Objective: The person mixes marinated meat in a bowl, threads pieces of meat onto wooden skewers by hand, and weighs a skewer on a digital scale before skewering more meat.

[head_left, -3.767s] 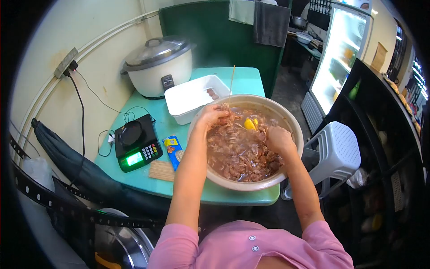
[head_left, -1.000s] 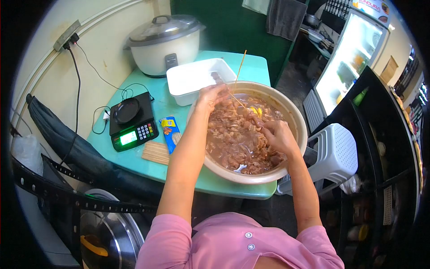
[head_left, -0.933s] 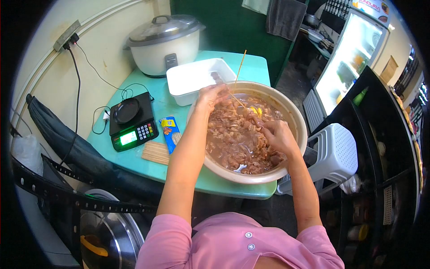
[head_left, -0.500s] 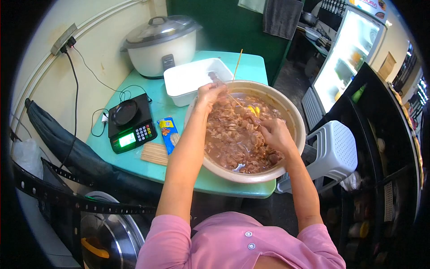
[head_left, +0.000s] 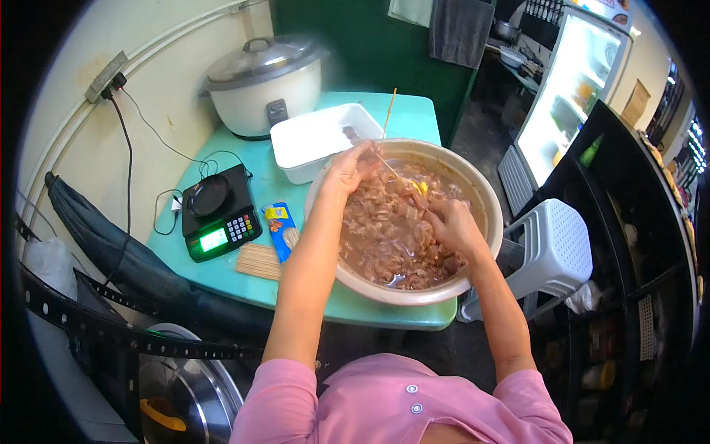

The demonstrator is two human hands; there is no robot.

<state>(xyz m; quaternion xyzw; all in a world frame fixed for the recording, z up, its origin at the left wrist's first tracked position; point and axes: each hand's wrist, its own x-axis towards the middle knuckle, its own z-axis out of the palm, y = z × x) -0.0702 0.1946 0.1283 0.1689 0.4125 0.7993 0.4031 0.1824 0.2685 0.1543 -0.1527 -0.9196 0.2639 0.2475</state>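
Observation:
A wide beige tub holds many pieces of raw sliced meat in brownish liquid. My left hand, above the tub's left side, is closed on a thin bamboo skewer slanting down to the right. My right hand pinches a slice of meat near the skewer's lower end; whether the tip has pierced it I cannot tell. Something yellow shows just behind that slice. Another thin stick rises past the tub's far rim.
A white plastic container with a little meat in it stands behind the tub. On the turquoise table are a digital scale, a blue packet, a bundle of skewers and a rice cooker. A grey stool stands at right.
My left hand has come slightly lower and nearer. The meat in my right hand has shifted a little and covers more of the yellow thing. The view has tilted slightly.

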